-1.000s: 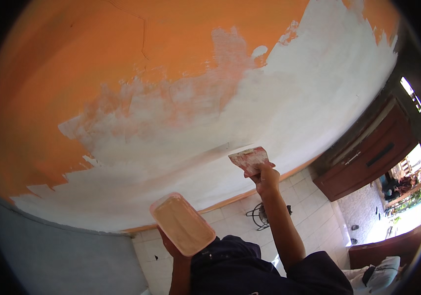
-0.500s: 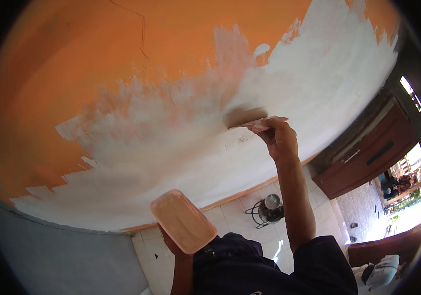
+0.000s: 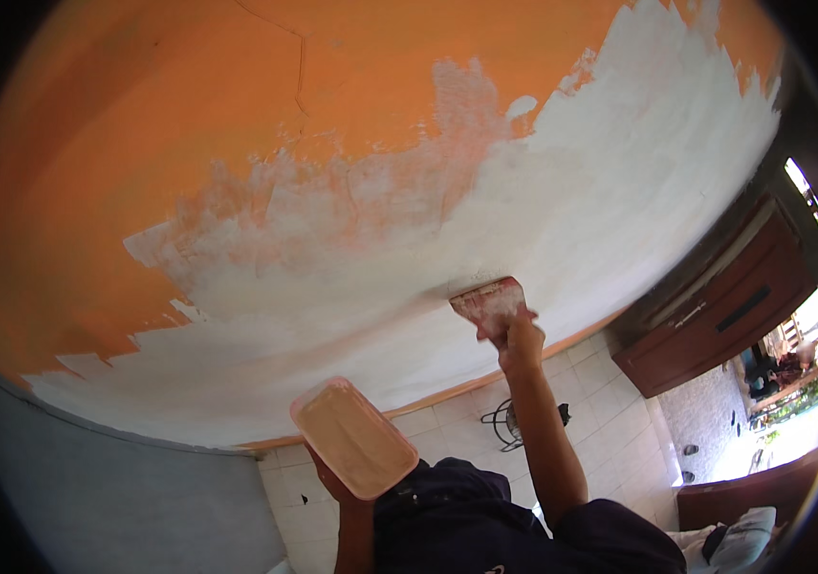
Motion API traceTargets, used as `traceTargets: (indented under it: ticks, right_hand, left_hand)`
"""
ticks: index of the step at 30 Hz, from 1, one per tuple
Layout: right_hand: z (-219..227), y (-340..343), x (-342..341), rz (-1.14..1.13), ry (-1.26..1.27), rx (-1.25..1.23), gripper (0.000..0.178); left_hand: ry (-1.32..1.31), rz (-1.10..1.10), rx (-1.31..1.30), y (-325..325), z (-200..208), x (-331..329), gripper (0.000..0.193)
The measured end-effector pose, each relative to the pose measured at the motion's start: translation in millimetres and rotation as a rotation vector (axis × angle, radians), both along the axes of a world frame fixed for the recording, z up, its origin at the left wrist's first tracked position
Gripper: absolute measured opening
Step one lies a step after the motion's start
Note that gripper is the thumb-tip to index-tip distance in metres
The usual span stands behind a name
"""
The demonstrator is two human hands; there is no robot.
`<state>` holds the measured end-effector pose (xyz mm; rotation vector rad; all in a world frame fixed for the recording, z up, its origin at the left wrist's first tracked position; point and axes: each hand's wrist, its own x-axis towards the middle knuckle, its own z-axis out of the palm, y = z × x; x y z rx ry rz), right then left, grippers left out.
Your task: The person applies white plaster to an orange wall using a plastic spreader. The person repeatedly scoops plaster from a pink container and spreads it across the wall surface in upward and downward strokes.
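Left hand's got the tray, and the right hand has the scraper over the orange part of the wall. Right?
The colour is wrong: in the head view, the right hand has the scraper over the white part of the wall. The left hand does have the tray.

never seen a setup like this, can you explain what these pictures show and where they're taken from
There is no machine here: someone works with bare hands. Every picture comes from the left of two wide fisheye cameras worn on the head, so edges look bent. The right hand holds a broad, flat scraper, its edge at or near the wall, which is orange higher in the view and patchy white lower down. The left hand, partly hidden, holds a pink tray with a beige surface inside. Beyond are a tiled floor, a dark stand and a brown door.
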<state>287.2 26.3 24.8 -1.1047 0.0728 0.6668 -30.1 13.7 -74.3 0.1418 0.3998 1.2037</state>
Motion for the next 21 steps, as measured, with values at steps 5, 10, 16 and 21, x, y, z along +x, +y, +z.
traceTargets:
  ticks: [5,10,16,21]
  right_hand:
    - [65.7,8.2,-0.2,0.024,-0.073,0.106,0.033]
    - [97.3,-0.9,-0.3,0.088,-0.131,0.272,0.036]
    - [101.2,-14.4,2.2,0.048,-0.084,0.152,0.023]
    - [53.4,-40.7,-9.9,0.029,-0.017,0.112,0.025]
  left_hand:
    - [-0.054,-0.053,0.022,-3.5,17.3,4.8,0.057]
    - [-0.051,-0.063,0.014,-4.6,13.7,9.3,0.057]
    - [-0.034,-0.065,0.022,-5.3,9.3,15.4,0.055]
    - [-0.041,-0.074,0.019,-7.8,10.4,14.2,0.054]
